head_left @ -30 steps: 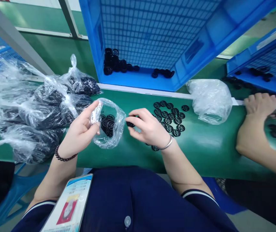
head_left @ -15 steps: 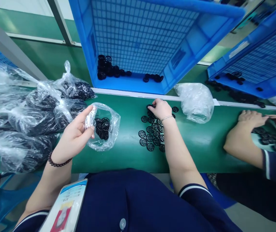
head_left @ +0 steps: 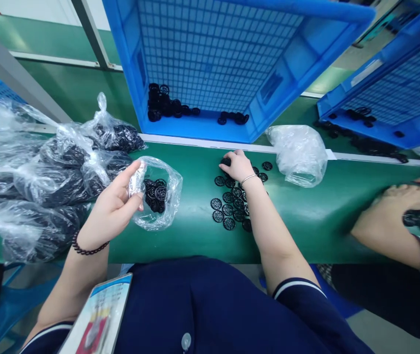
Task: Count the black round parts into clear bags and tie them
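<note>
Clear plastic bag (head_left: pixel 175 194), mouth gaping, black discs (head_left: pixel 155 193) piled inside; our left hand (head_left: pixel 117 205) pinches its rim. Unbagged: loose discs (head_left: pixel 228 210) on green table (head_left: pixel 191 236), our right hand (head_left: pixel 238 166) closed around at least one. Filled, tied: several bags (head_left: pixel 40 228), left.

The open bag (head_left: pixel 174 192) is glossy, crinkled plastic, the discs (head_left: pixel 228 210) plastic-looking, the tabletop (head_left: pixel 305 221) smooth with a soft sheen.
</note>
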{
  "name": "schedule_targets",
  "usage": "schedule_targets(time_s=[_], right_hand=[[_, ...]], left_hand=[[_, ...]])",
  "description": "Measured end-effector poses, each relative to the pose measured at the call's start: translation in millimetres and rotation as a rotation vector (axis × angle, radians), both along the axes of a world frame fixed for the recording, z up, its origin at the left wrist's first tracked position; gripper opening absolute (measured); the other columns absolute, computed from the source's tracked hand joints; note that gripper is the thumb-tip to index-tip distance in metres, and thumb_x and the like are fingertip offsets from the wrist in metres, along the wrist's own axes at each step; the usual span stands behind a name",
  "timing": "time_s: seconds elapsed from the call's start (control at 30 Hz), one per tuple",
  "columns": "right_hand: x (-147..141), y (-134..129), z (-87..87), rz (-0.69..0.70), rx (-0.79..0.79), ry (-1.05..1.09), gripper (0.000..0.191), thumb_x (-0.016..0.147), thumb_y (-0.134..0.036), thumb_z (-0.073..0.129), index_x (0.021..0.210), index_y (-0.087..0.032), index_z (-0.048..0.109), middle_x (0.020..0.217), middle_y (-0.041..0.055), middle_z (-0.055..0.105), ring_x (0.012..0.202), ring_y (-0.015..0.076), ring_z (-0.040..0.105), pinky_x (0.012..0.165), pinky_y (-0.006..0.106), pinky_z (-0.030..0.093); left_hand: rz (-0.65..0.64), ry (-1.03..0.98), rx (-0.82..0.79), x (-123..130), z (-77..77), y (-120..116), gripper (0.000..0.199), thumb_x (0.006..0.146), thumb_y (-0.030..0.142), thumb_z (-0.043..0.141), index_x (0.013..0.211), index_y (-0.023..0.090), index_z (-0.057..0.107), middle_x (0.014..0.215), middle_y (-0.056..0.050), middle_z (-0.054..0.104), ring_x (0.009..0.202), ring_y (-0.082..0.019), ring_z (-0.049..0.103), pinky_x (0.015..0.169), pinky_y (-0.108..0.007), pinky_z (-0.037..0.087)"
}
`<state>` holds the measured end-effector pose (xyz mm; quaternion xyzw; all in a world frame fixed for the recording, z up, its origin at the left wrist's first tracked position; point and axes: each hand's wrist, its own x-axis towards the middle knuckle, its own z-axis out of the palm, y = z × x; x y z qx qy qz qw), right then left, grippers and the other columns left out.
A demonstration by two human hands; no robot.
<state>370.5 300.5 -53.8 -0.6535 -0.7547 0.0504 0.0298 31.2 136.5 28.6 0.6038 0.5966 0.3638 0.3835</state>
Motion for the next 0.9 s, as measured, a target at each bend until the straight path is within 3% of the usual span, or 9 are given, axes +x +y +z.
schedule_targets(time_s=[0.1, 0.2, 0.37, 0.53, 0.6, 0.7, 0.73, 0.8, 0.9], right_hand=[[-2.8, -15.9, 9.3, 0.190, 0.053, 0.062, 0.033, 0.086, -0.031, 0.057, 0.114, -0.014, 0.061, 0.114, 0.0137, 0.059, 0.100, 0.0260, 0.058, 0.091, 0.037, 0.046], [-7.1, -34.9, 16.2, 0.397, -0.031, -0.016, 0.034, 0.084, -0.025, 0.057, 0.116, -0.015, 0.061, 0.107, 0.0119, 0.062, 0.099, 0.0266, 0.056, 0.093, 0.038, 0.044], [-17.1, -50.4, 20.2, 0.448, -0.149, -0.158, 0.029, 0.080, -0.016, 0.058, 0.107, -0.013, 0.067, 0.101, 0.0143, 0.063, 0.091, 0.0260, 0.056, 0.087, 0.037, 0.047], [-59.4, -73.4, 50.4, 0.567, 0.155, 0.264, 0.030, 0.088, -0.024, 0.052, 0.115, -0.020, 0.064, 0.110, 0.0122, 0.062, 0.103, 0.0254, 0.056, 0.093, 0.043, 0.049], [-88.4, -88.1, 65.5, 0.677, 0.261, 0.422, 0.032, 0.092, -0.029, 0.049, 0.121, -0.023, 0.060, 0.115, 0.0106, 0.061, 0.109, 0.0241, 0.055, 0.095, 0.045, 0.049], [-120.6, -96.2, 76.8, 0.854, 0.316, 0.490, 0.034, 0.095, -0.036, 0.049, 0.125, -0.023, 0.057, 0.123, 0.0105, 0.059, 0.115, 0.0225, 0.054, 0.098, 0.043, 0.048], [-122.4, -92.1, 76.4, 0.865, 0.328, 0.483, 0.036, 0.095, -0.039, 0.049, 0.126, -0.022, 0.056, 0.125, 0.0107, 0.059, 0.116, 0.0223, 0.053, 0.099, 0.043, 0.048], [-107.0, -73.4, 69.5, 0.756, 0.353, 0.434, 0.039, 0.095, -0.044, 0.049, 0.126, -0.020, 0.057, 0.125, 0.0111, 0.060, 0.117, 0.0231, 0.053, 0.100, 0.043, 0.046], [-44.4, -30.0, 47.7, 0.377, 0.320, 0.268, 0.038, 0.094, -0.040, 0.049, 0.124, -0.017, 0.058, 0.118, 0.0134, 0.062, 0.113, 0.0273, 0.055, 0.099, 0.046, 0.045]], left_hand=[[0.006, -0.026, -0.014, 0.6, 1.3, 1.6, 0.071, 0.087, 0.040, 0.054, 0.151, 0.022, 0.032, 0.134, -0.013, 0.057, 0.067, -0.015, 0.059, 0.066, -0.035, 0.057], [0.014, -0.040, -0.001, 0.0, 1.8, 2.9, 0.070, 0.086, 0.038, 0.055, 0.151, 0.022, 0.033, 0.136, -0.013, 0.056, 0.066, -0.014, 0.059, 0.065, -0.032, 0.057], [0.012, -0.058, 0.028, -0.3, 0.1, 3.0, 0.068, 0.086, 0.036, 0.057, 0.150, 0.024, 0.036, 0.135, -0.012, 0.056, 0.065, -0.012, 0.058, 0.064, -0.030, 0.057], [-0.017, -0.078, 0.026, 2.0, -3.2, 3.0, 0.067, 0.088, 0.036, 0.056, 0.150, 0.024, 0.034, 0.116, -0.010, 0.065, 0.064, -0.015, 0.059, 0.061, -0.030, 0.057], [-0.030, -0.071, 0.034, 3.5, -3.3, 3.4, 0.067, 0.088, 0.037, 0.056, 0.150, 0.025, 0.034, 0.111, -0.009, 0.067, 0.065, -0.015, 0.060, 0.061, -0.030, 0.058], [-0.032, -0.052, 0.043, 3.8, -0.5, 3.1, 0.068, 0.087, 0.039, 0.057, 0.150, 0.024, 0.036, 0.104, -0.008, 0.068, 0.062, -0.015, 0.059, 0.061, -0.030, 0.057], [-0.029, -0.042, 0.039, 2.8, 0.9, 2.4, 0.068, 0.087, 0.039, 0.057, 0.150, 0.024, 0.036, 0.106, -0.008, 0.067, 0.062, -0.015, 0.058, 0.061, -0.030, 0.057], [-0.013, -0.026, 0.026, -0.5, 3.2, 0.2, 0.068, 0.087, 0.039, 0.057, 0.150, 0.024, 0.035, 0.114, -0.009, 0.066, 0.063, -0.015, 0.059, 0.061, -0.031, 0.057], [0.025, -0.018, 0.013, -5.5, 3.7, -3.0, 0.068, 0.087, 0.038, 0.056, 0.151, 0.026, 0.034, 0.123, -0.010, 0.063, 0.065, -0.016, 0.060, 0.061, -0.033, 0.057]])
